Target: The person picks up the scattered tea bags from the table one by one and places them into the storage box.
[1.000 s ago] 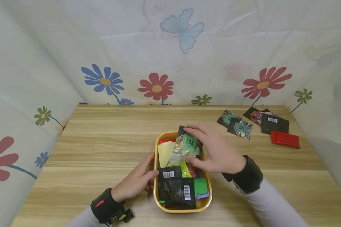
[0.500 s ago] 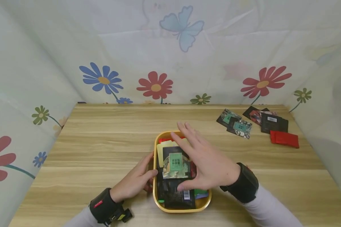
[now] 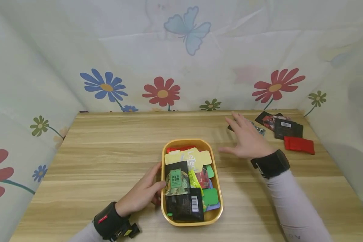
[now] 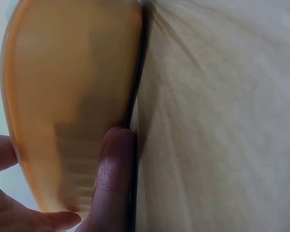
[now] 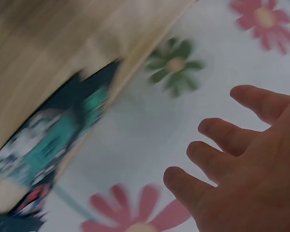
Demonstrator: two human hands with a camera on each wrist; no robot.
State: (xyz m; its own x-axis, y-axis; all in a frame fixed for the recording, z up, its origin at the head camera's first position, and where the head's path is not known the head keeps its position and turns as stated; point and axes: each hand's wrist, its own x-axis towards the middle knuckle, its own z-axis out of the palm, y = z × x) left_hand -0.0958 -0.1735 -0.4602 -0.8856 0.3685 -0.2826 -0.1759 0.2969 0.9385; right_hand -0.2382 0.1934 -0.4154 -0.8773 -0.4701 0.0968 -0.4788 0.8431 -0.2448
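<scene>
My left hand [image 3: 139, 193] holds the left side of a yellow plastic box [image 3: 220, 201], thumb at its rim. In the left wrist view, fingers [image 4: 113, 179] touch the box's outer wall low by the tabletop. Inside lie a black sachet with a green label [image 3: 176, 183], a black sachet with a barcode [image 3: 189, 206], and yellow and green cards. To the right of the box my right hand [image 3: 249, 139] hovers with spread fingers, holding nothing. It partly hides green-labelled black sachets [image 3: 258, 129], which show blurred in the right wrist view.
Further right on the wooden table [image 3: 109, 141] lie black sachets [image 3: 287, 129], some with red pictures. A red packet [image 3: 299, 144] is nearest the right edge. A flowered white curtain [image 3: 124, 43] stands along the back and sides.
The right hand set the green-labelled sachet down in the box, let go and moved right and away toward the loose sachets. The sachet now lies at the box's left. The left hand stayed.
</scene>
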